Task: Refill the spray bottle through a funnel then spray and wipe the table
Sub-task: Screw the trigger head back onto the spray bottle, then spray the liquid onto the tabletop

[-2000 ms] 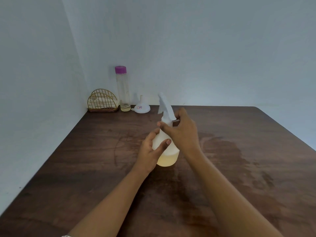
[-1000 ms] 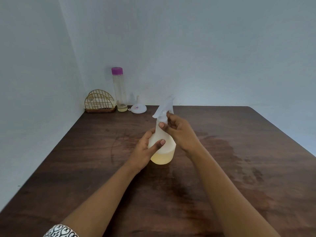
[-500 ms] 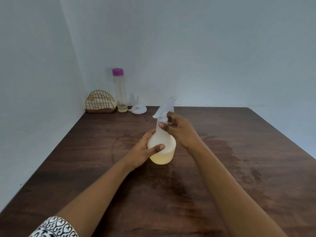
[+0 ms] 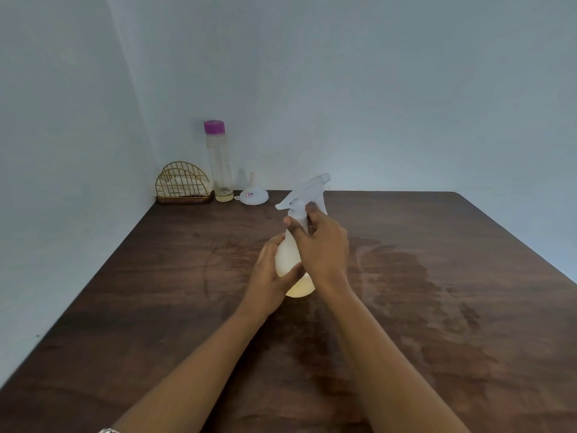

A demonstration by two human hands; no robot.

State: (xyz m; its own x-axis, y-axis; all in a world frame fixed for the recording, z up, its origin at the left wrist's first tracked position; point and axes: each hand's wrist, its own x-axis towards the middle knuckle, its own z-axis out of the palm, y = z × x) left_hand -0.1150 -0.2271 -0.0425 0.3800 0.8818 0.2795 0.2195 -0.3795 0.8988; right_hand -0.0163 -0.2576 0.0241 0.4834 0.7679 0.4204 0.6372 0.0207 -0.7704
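Observation:
A translucent white spray bottle (image 4: 288,254) with pale yellow liquid in its base stands in the middle of the dark wooden table (image 4: 156,307). My left hand (image 4: 268,276) wraps the bottle's round body from the left. My right hand (image 4: 321,245) grips the neck collar just under the white trigger head (image 4: 307,189), whose nozzle points up and to the right. A small white funnel (image 4: 252,193) sits upside down at the back of the table. Beside the funnel stands a tall clear bottle with a purple cap (image 4: 218,160), a little yellow liquid at its bottom.
A gold wire holder (image 4: 182,185) with a pale cloth inside sits in the back left corner against the walls. Damp streaks (image 4: 406,276) darken the wood to the right of the spray bottle. The table's right edge runs diagonally at far right.
The trigger head has turned: its nozzle, pointing up and left two seconds ago, now points up and right. My right hand has shifted round the neck; my left hand stays on the body.

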